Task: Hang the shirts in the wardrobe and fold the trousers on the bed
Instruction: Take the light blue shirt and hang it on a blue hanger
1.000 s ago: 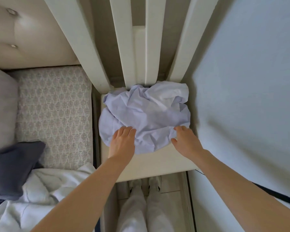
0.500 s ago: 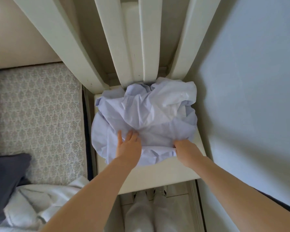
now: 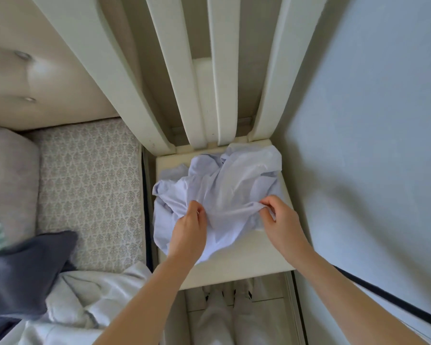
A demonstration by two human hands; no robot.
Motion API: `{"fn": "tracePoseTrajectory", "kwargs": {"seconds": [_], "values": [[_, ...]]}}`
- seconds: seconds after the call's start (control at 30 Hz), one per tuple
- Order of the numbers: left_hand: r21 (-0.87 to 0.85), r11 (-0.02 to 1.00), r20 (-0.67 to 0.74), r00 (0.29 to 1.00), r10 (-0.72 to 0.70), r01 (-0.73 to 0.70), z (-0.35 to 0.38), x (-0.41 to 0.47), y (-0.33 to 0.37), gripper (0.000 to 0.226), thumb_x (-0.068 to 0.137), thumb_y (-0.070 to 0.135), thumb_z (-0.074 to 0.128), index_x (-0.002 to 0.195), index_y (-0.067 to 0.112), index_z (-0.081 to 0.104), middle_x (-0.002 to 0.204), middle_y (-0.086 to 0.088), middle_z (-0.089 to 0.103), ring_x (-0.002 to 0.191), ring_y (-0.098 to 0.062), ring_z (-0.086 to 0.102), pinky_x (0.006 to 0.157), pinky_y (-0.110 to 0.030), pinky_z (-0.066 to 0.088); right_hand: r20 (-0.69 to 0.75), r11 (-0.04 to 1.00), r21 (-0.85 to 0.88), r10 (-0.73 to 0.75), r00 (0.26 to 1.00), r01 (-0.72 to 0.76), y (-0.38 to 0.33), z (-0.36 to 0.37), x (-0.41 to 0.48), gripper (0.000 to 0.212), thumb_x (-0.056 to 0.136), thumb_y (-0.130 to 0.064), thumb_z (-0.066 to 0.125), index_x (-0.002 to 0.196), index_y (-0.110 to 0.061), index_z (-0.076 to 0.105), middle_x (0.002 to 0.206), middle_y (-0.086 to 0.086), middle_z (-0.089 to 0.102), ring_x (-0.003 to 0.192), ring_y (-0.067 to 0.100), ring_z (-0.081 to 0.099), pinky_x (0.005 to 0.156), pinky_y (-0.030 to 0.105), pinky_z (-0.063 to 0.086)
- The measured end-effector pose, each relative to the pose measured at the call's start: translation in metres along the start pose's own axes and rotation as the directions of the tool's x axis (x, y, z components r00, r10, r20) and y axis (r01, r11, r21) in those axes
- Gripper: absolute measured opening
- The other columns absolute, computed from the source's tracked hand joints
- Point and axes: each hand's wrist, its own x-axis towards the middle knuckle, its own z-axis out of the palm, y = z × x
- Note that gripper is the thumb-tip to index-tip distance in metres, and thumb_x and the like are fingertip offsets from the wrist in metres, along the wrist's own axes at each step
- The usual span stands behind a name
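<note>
Pale-lilac crumpled shirt (image 3: 224,185) lies bunched on the cream chair seat (image 3: 246,267), right beside the patterned bed (image 3: 90,190). Left hand (image 3: 188,232) pinches the near fabric, and right hand (image 3: 281,220) pinches a fold too; collar or hem, hard to tell.

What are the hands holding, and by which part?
Both hold the crumpled pale-blue shirt on the chair: the left hand grips a bunched fold near its middle, the right hand pinches its near right edge.

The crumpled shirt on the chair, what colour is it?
The shirt is pale lilac-blue, plain, no pattern. The head view shows it best.
</note>
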Motion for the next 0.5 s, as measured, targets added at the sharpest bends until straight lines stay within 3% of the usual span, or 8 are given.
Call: {"fn": "tracePoseTrajectory", "kwargs": {"seconds": [0.13,0.3,0.43,0.5], "values": [[-0.122,0.992,-0.051,0.999,-0.005,-0.001,-0.028,-0.027,0.034,0.018,0.103,0.018,0.037,0.093,0.008,0.048,0.070,-0.013,0.056,0.064,-0.032,0.054,0.055,-0.039,0.039,-0.025,0.995,0.019,-0.099,0.995,0.100,-0.046,-0.022,-0.010,0.009,0.095,-0.021,0.057,0.088,-0.015,0.060,0.074,-0.011,0.058,0.070,-0.002,0.055,0.059,0.007,0.040],[-0.338,0.941,-0.176,0.983,-0.047,-0.015,-0.070,-0.059,0.076,0.019,0.100,0.015,0.044,0.084,0.010,0.052,0.065,0.000,0.048,0.051,-0.003,0.039,0.052,-0.019,0.033,-0.099,0.977,0.104,-0.175,0.980,0.185,-0.106,-0.057,-0.025,0.011,0.092,-0.014,0.059,0.082,-0.017,0.060,0.070,-0.013,0.060,0.069,-0.002,0.055,0.060,0.008,0.038],[-0.404,0.909,-0.312,0.949,-0.031,-0.104,-0.113,-0.079,0.108,0.015,0.099,0.018,0.047,0.088,0.014,0.056,0.072,-0.012,0.052,0.055,-0.003,0.039,0.052,-0.016,0.033,-0.115,0.954,0.088,-0.277,0.954,0.287,-0.151,-0.087,-0.037,0.010,0.090,-0.011,0.062,0.080,-0.012,0.062,0.070,-0.011,0.061,0.067,-0.002,0.056,0.061,0.007,0.038],[-0.436,0.887,-0.351,0.936,-0.015,-0.149,-0.135,-0.089,0.123,0.014,0.098,0.022,0.049,0.087,0.019,0.057,0.070,-0.009,0.051,0.056,-0.003,0.040,0.053,-0.014,0.035,-0.125,0.940,0.098,-0.313,0.942,0.325,-0.173,-0.100,-0.044,0.010,0.090,-0.011,0.062,0.080,-0.015,0.062,0.072,-0.012,0.062,0.070,-0.002,0.058,0.063,0.006,0.040]]}}
